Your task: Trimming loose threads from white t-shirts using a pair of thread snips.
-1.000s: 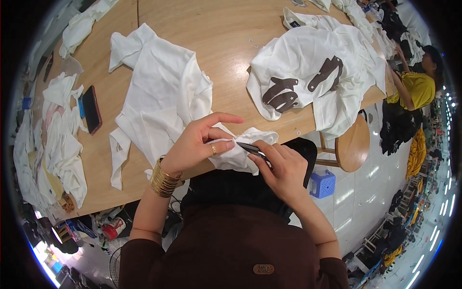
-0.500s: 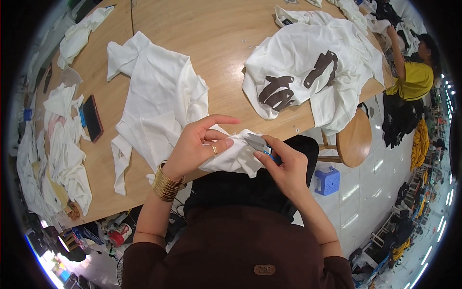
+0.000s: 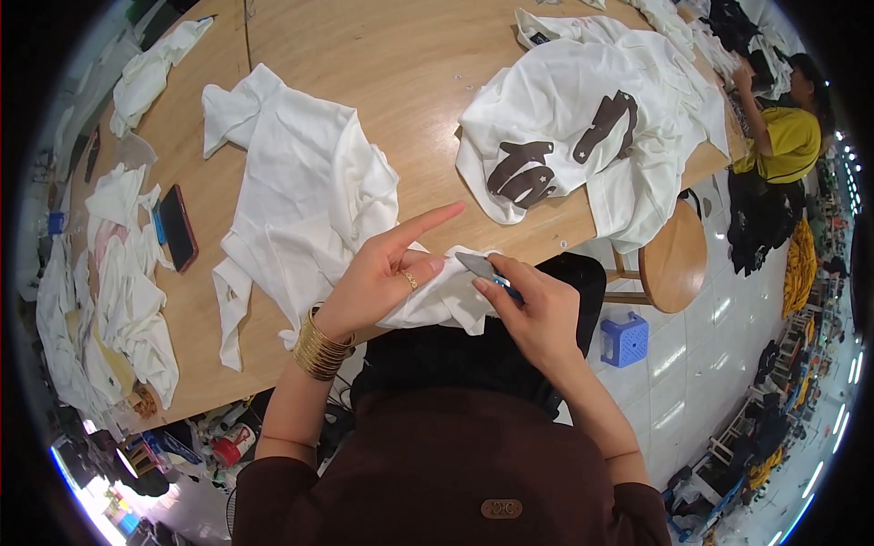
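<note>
The left hand [image 3: 381, 278] pinches a fold of the white garment [image 3: 305, 205] at the near edge of the wooden table [image 3: 410, 73], forefinger stretched out straight. The right hand [image 3: 533, 309] is closed around small snips [image 3: 480, 267], their tip touching the pinched cloth.

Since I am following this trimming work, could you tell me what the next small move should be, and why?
Probably close the small snips on the fabric edge: the right hand holds their tip at the white garment fold, which the left hand pinches taut.
</note>
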Demonstrator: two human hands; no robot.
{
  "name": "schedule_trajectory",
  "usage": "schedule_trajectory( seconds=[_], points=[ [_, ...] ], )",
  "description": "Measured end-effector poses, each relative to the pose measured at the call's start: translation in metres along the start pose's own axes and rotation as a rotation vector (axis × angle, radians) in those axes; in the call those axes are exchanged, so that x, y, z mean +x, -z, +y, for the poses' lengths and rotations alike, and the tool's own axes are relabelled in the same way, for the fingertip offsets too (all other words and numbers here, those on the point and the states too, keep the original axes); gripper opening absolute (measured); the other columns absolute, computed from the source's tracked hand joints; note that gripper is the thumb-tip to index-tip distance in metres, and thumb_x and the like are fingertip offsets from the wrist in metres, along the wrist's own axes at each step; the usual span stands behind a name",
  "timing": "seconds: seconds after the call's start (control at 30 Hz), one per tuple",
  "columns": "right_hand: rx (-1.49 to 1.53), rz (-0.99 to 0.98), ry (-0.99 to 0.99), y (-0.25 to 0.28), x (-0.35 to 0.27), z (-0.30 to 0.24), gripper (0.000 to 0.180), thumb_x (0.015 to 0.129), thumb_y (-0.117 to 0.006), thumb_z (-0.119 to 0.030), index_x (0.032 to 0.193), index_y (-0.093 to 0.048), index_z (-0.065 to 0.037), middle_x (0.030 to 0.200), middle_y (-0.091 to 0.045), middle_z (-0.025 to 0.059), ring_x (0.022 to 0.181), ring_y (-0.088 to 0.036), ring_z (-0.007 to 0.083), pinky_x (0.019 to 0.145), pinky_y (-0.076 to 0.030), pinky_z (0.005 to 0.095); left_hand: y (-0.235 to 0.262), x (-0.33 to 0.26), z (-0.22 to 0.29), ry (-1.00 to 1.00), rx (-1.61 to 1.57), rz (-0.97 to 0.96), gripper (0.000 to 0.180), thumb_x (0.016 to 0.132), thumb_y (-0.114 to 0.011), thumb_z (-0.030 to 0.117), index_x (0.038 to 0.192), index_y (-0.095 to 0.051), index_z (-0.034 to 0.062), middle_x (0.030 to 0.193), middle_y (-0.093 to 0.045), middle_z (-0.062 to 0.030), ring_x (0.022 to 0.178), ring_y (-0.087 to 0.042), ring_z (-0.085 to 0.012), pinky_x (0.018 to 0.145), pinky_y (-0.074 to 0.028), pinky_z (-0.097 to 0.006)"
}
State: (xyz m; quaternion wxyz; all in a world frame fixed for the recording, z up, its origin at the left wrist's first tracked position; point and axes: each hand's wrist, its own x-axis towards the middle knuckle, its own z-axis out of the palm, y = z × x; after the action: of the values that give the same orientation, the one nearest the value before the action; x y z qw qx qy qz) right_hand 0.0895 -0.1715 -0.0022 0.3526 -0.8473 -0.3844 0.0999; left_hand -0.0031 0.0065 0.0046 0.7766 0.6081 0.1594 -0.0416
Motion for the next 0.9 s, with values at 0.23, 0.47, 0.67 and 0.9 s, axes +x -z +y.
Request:
schedule_trajectory(
  seconds=[0.23,0.47,0.67,0.9],
  points=[
    [-0.047,-0.028,0.027,0.006,0.0,-0.005,0.024,0.076,-0.07,-0.02,0.094,-0.065,-0.005,0.066,-0.06,0.0061,0.05,-0.053,0.0152,0.047,-0.041,0.0261,0.001,0.001,-0.002,0.035,-0.078,0.044,0.05,0.088,-0.047,-0.001,0.137,-0.037,0.0081,0.09,-0.058,0.0019,0.072,-0.047,0.0008,0.07,-0.04,-0.016],
    [-0.159,0.014,0.111,0.006,-0.001,-0.007,0.021,0.077,-0.067,-0.026,0.092,-0.063,-0.011,0.062,-0.054,0.0018,0.05,-0.053,0.0177,0.046,-0.039,0.0292,0.001,0.002,-0.003,0.029,-0.077,0.036,0.05,0.088,-0.049,0.001,0.136,-0.038,0.0078,0.081,-0.056,0.0037,0.07,-0.045,0.001,0.069,-0.039,-0.016],
    [-0.195,0.037,0.118,0.006,0.0,-0.01,0.02,0.078,-0.067,-0.025,0.091,-0.063,-0.011,0.062,-0.054,0.0014,0.05,-0.053,0.0177,0.046,-0.039,0.0291,-0.001,0.0,-0.003,0.023,-0.089,0.068,0.049,0.089,-0.049,0.001,0.136,-0.038,0.0087,0.082,-0.059,0.0027,0.072,-0.046,0.0009,0.071,-0.039,-0.016],
    [-0.172,0.067,0.114,0.004,-0.001,-0.008,0.02,0.078,-0.067,-0.024,0.091,-0.062,-0.011,0.061,-0.053,0.0016,0.049,-0.052,0.0176,0.046,-0.039,0.0289,-0.002,0.001,-0.005,0.012,-0.119,0.082,0.05,0.089,-0.048,0.001,0.137,-0.037,0.0091,0.085,-0.061,0.0007,0.074,-0.048,0.0007,0.073,-0.039,-0.016]
  ],
)
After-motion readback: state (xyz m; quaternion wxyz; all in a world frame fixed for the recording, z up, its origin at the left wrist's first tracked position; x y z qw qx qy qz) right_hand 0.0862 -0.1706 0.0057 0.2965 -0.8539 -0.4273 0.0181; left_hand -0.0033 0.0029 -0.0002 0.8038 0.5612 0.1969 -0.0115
